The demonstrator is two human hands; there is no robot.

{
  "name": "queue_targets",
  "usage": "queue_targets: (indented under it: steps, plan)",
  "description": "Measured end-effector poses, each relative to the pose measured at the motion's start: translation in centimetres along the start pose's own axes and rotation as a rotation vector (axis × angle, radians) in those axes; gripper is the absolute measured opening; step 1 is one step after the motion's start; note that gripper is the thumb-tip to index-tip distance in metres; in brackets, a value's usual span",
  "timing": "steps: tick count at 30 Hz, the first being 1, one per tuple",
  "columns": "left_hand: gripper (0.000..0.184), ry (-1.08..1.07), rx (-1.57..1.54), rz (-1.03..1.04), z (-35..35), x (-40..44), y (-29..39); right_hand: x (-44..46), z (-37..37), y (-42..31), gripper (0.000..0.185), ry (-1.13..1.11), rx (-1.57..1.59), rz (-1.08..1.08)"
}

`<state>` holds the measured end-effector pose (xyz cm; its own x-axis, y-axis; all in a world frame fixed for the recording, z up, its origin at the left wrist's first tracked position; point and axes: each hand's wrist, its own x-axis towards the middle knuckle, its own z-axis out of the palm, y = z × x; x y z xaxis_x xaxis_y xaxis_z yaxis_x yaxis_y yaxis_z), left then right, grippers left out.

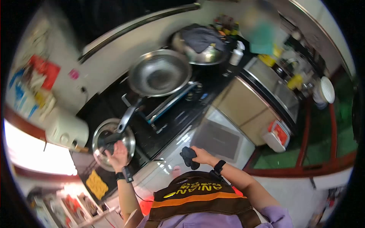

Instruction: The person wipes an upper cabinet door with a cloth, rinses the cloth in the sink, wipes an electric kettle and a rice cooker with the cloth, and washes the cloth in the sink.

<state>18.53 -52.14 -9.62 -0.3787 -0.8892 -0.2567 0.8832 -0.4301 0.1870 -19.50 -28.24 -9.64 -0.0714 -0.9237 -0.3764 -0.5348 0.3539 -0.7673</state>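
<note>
Gripping dark cloth [188, 157] in my right hand [202, 155]; holding my left hand [118, 155] out flat by shiny round lid [129, 140]; big wok [159, 72] sitting on black stove [179, 118].

The wok [159, 74] was shiny metal, and the counter [171, 131] was smooth and glossy. The held rag [187, 156] looked like dull cloth. The pump bottle [236, 56] looked like smooth plastic.

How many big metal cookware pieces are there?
3: central wok, a shiny piece by the left hand, a rear pan partly under dark cloth. More may be hidden.
</note>
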Motion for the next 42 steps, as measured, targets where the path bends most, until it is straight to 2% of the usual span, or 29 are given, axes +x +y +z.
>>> queue_targets:
  steps: [3,5,7,8,9,10,12,14,16,18,20,22,23,24,26,28,29,30,31,32,34,36,38,42]
  plan:
    - [0.058,-0.208,0.055,0.116,-2.3,3.5,0.9,-2.8,-2.6,3.1,0.061,0.213,0.021,0.172]
    - [0.049,-0.315,0.048,0.166,-3.5,5.2,2.9,-4.6,-3.4,6.4,0.061,0.313,0.049,0.194]
    - [0.048,-0.242,0.036,0.135,-4.5,6.7,5.7,-6.2,-4.9,8.0,0.064,0.417,0.079,0.240]
    - [0.047,-0.182,0.057,0.134,-3.5,6.6,6.1,-7.3,-6.2,7.4,0.064,0.386,0.173,0.365]
    - [0.054,0.105,0.069,0.174,-2.5,6.7,6.4,-7.6,-6.5,9.1,0.064,0.417,0.174,0.357]
    - [0.054,0.105,0.071,0.189,-1.7,6.8,6.5,-8.0,-6.9,10.6,0.064,0.441,0.174,0.349]
    - [0.067,0.346,0.141,0.132,-0.2,6.8,6.6,-8.8,-8.6,12.1,0.064,0.426,0.179,0.382]
    - [0.070,0.242,0.162,0.134,1.2,6.9,5.9,-9.6,-9.2,13.9,0.065,0.414,0.204,0.425]
    - [0.070,0.279,0.159,0.282,1.4,8.3,5.5,-10.2,-10.2,16.1,0.065,0.472,0.017,0.329]
    - [0.068,0.195,0.189,0.383,2.7,9.3,4.4,-11.1,-11.7,16.3,0.064,0.463,-0.038,0.395]
    - [0.074,0.182,0.229,0.456,3.7,9.7,3.3,-11.6,-12.6,16.7,0.064,0.478,-0.011,0.405]
    - [0.078,0.193,0.306,0.440,3.0,10.5,4.7,-12.7,-12.9,17.1,0.064,0.551,-0.035,0.408]
    - [0.078,0.235,0.192,0.418,2.9,11.1,5.3,-12.8,-12.4,18.3,0.063,0.583,0.001,0.385]
    - [0.075,0.225,0.419,0.444,1.6,11.7,6.0,-13.4,-12.0,18.8,0.063,0.596,0.005,0.416]
    - [0.060,0.368,1.393,0.434,0.7,11.4,7.0,-13.5,-11.0,18.4,0.062,0.623,0.041,0.459]
    - [0.043,0.306,0.340,0.471,-5.1,15.5,11.7,-13.6,-9.7,17.3,0.061,0.625,0.095,0.511]
    - [0.034,0.406,0.306,0.367,-3.6,13.5,10.8,-13.5,-9.1,16.9,0.060,0.618,0.158,0.546]
    - [0.034,0.020,0.626,0.252,-10.4,14.7,15.3,-13.3,-8.9,16.5,0.060,0.611,0.219,0.575]
    - [0.034,0.140,0.594,0.247,-9.0,12.8,13.9,-13.1,-8.0,17.1,0.061,0.654,0.151,0.472]
    - [0.034,0.258,0.556,0.246,-7.1,9.4,11.8,-12.9,-7.6,17.2,0.061,0.657,0.150,0.463]
    - [0.034,0.542,0.574,0.380,-4.5,4.6,9.2,-12.2,-7.5,17.3,0.063,0.617,0.169,0.503]
    - [0.035,0.537,0.527,0.377,-3.1,-0.1,7.8,-11.7,-8.1,17.8,0.063,0.603,0.151,0.486]
    - [0.038,0.411,0.623,0.380,-3.0,-4.5,6.7,-10.9,-9.3,19.1,0.062,0.597,0.158,0.417]
    - [0.031,0.604,0.807,0.806,0.5,-12.3,0.8,-9.4,-14.1,21.9,0.060,0.563,0.141,0.332]
